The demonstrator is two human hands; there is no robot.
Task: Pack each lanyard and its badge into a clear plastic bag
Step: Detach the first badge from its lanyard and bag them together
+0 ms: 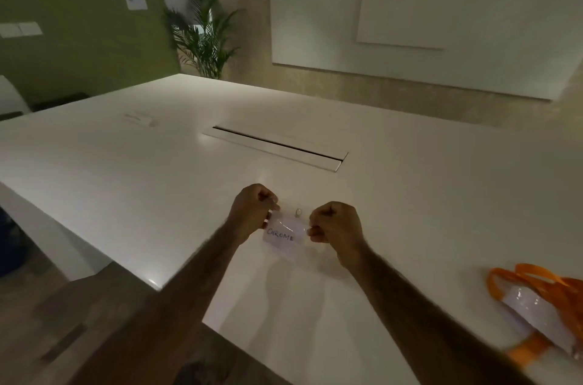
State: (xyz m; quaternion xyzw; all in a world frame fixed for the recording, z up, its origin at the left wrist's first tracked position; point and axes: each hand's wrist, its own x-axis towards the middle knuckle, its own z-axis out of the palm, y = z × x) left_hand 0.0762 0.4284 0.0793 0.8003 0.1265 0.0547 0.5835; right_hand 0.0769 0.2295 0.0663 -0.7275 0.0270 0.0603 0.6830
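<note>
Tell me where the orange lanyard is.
In the head view, the orange lanyard lies on the table at lower right, right of the right hand.

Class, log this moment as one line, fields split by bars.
left hand: pinches clear plastic badge holder with handwritten CHROME card | right hand: pinches its other edge | orange fabric lanyard bundle: lies on white table

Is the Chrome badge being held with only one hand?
No, the left hand pinches one side of the badge and the right hand pinches the other.
</note>
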